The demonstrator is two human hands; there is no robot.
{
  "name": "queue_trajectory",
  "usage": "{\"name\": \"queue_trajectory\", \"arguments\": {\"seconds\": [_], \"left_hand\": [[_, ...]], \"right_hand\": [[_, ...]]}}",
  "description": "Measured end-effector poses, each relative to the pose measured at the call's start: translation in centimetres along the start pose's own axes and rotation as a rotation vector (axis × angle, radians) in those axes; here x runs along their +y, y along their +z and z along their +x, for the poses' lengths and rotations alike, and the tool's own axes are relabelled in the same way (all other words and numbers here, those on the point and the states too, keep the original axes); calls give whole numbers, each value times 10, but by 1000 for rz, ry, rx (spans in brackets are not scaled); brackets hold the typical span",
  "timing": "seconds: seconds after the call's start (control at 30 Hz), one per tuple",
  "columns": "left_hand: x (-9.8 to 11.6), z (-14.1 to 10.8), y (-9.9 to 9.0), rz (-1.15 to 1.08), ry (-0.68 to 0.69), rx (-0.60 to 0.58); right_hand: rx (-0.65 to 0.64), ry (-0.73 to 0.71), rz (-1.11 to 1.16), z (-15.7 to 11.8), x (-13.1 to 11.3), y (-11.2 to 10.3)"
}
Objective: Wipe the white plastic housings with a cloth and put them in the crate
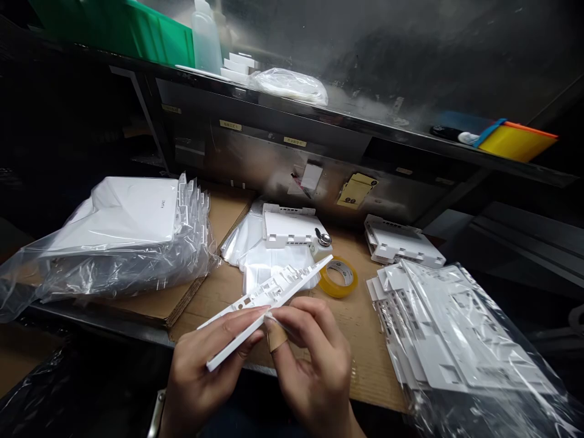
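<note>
A white plastic casing panel (278, 292) is held tilted above the front of the bench, its ribbed inner side with clips and cut-outs facing up. My left hand (212, 359) grips its lower left end, fingers on one side and thumb on the other. Against the panel's near edge, my right hand (310, 353) has its thumb and forefinger pinched together. A small whitish bit shows between those fingertips, too small to name. Tan tape (276, 336) is wrapped round the right thumb. Just beyond the panel lie clear plastic bags (260, 261) and a roll of yellow tape (338, 277).
Bagged white panels stand in stacks at left (132, 213) and right (447, 328). More white casings (294, 226) (404, 240) lie at the back, beside a small metal-topped bottle (322, 243). A shelf (365, 125) overhead carries a green bin (123, 30) and a squeeze bottle (206, 39).
</note>
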State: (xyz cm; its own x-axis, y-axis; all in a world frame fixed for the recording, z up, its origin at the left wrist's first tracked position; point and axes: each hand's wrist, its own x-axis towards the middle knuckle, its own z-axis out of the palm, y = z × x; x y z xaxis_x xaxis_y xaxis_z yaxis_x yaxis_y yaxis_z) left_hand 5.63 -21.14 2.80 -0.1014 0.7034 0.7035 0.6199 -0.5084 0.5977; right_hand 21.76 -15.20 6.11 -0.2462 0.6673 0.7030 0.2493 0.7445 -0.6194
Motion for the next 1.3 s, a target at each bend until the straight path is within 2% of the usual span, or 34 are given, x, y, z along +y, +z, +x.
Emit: {"name": "queue_trajectory", "arguments": {"seconds": [0.13,0.3,0.37,0.5,0.67,0.77,0.87,1.0,1.13,1.23,1.3], "left_hand": [[0,0,1,9,-22,3],[0,1,1,-23,-44,13],[-1,2,2,-10,-41,18],[-2,3,2,3,-5,1],[-2,5,0,20,59,-29],[-2,6,-2,64,92,-54],[-2,8,-2,65,104,-61],[-5,11,-2,43,134,-79],[-9,8,-3,-11,98,-114],[-9,4,-4,-8,83,-101],[-8,2,-5,17,70,-72]], "right_hand": [[34,74,-14,3,5,-1],[-22,13,2,3,6,0],[-12,44,5,3,7,0],[25,108,17,2,4,1],[-46,86,67,5,1,1],[20,161,27,12,15,-4],[63,174,-2,17,22,-9],[-40,167,68,10,1,-4],[-74,46,97,-1,-19,7],[-49,48,47,5,-3,4],[56,92,-40,17,19,-7]]}}
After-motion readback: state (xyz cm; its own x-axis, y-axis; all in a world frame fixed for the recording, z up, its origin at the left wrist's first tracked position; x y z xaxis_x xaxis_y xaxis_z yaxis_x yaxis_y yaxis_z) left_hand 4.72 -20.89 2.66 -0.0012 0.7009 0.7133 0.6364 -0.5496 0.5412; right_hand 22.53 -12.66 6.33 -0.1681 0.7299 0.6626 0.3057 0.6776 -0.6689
